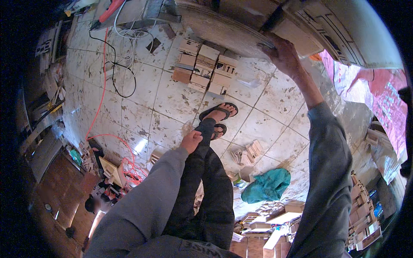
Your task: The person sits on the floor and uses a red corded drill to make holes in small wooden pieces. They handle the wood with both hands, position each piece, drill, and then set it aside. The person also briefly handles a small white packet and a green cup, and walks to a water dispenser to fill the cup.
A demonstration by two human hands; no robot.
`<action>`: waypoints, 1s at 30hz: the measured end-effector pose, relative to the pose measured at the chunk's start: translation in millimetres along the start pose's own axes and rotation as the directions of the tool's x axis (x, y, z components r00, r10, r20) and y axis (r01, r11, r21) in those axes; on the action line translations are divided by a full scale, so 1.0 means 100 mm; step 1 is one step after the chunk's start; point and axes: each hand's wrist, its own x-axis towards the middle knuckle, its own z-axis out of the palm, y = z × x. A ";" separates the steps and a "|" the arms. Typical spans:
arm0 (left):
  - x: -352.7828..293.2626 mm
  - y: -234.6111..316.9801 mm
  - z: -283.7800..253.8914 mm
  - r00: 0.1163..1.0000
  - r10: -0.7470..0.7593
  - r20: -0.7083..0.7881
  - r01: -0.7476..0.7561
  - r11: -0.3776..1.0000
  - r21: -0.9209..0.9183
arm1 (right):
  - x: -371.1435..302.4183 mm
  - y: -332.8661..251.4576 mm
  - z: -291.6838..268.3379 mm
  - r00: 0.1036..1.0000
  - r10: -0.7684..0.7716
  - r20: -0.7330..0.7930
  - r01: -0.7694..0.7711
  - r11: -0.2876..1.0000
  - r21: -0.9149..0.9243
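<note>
My right hand (284, 56) reaches up to the top of the view. Its fingers are curled at the edge of a large brown board (223, 32), which looks bent by the lens. Close by that hand lies a flat cardboard piece with dark printed lines (329, 32). My left hand (192, 141) is closed in a loose fist in front of my dark trouser leg, and nothing shows in it. On the floor beyond my sandalled feet (219, 112) stand several small cardboard boxes (204, 66), packed side by side in rows.
Red cable (104, 81) and black cable (114, 71) trail over the dirty tiles at left. A green cloth or bag (267, 185) lies at lower right, near flattened box pieces (247, 153). Another person (97, 204) sits at lower left. Pink patterned cloth (383, 99) hangs at right.
</note>
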 end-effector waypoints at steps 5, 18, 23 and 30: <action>0.20 -0.04 -0.01 0.999 0.035 -0.014 -0.035 0.999 -0.019 | 0.44 -0.26 0.10 0.999 0.045 -0.010 -0.047 0.982 -0.184; 0.40 0.62 -0.53 0.952 0.191 0.238 -0.289 0.818 0.497 | -2.29 -1.27 1.38 0.664 0.704 -0.252 -0.547 0.687 0.478; 0.52 1.25 -0.49 0.934 0.167 0.317 -0.352 0.585 0.731 | -4.88 -1.73 2.26 0.038 0.897 0.441 -0.915 -0.146 0.375; 0.39 2.19 0.76 0.846 0.171 0.505 -0.522 0.075 0.850 | -6.68 -2.21 2.38 -0.264 0.938 0.224 -0.679 -0.346 0.648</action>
